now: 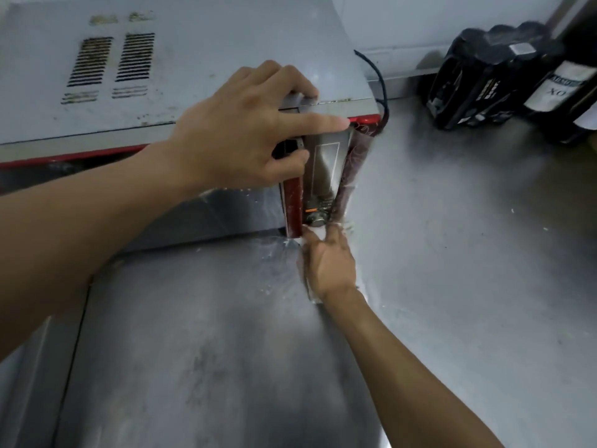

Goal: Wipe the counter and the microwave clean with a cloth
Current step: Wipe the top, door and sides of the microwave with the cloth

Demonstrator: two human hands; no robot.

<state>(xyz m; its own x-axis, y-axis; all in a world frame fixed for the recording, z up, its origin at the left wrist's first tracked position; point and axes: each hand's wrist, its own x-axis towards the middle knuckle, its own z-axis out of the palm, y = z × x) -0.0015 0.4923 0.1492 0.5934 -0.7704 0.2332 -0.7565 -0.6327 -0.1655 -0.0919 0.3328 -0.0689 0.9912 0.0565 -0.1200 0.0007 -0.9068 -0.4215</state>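
One microwave (193, 59) sitting on the steel counter (452, 253), two vent grilles (90, 61) showing in its top. One white cloth (308, 291) lying at the microwave's front right corner. Left hand (239, 137) gripping the top front edge, index finger lying straight. Right hand (329, 263) pressing the cloth down, fingers extended. One black cable (379, 79) trailing behind. One wrapped pack of dark bottles (484, 79) standing by the white wall (420, 21).

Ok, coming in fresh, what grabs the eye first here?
The left hand grips the microwave at its top front corner, centre frame. Just below, the right hand presses a white cloth onto the streaky counter at the microwave's foot. A dark pack of bottles stands at the far right.
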